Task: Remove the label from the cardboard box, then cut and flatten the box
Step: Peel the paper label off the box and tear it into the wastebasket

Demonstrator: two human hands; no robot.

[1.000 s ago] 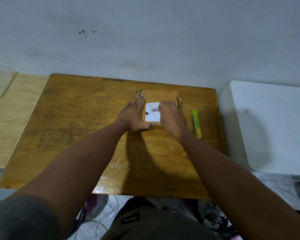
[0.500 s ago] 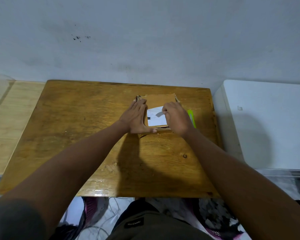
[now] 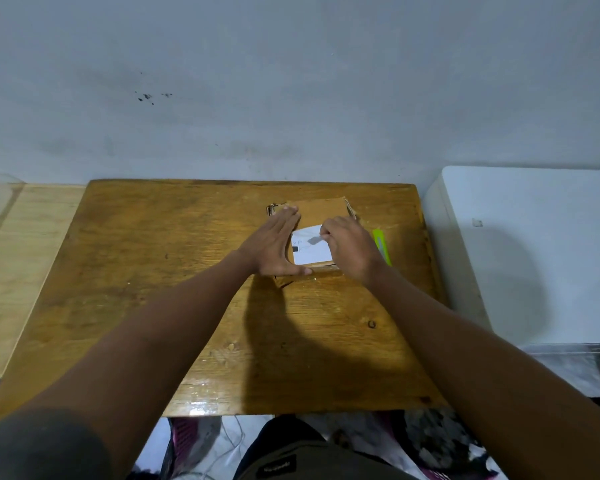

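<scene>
wooden table (image 3: pixel 153 306) bears all | left hand (image 3: pixel 274 245): flat, fingers straight, pressing cardboard box (image 3: pixel 321 211) at its left edge | right hand (image 3: pixel 349 247): fingers curled, pinching lifted corner of white label (image 3: pixel 310 252) on box top | yellow-green utility knife (image 3: pixel 382 245): just right of the right hand

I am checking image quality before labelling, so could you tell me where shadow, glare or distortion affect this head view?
Head view: the arms throw a dark shadow over the table below the cardboard box; glare glints on the table's near edge; the label is bright, its print unreadable; wide-angle distortion bows the table edges.
</scene>
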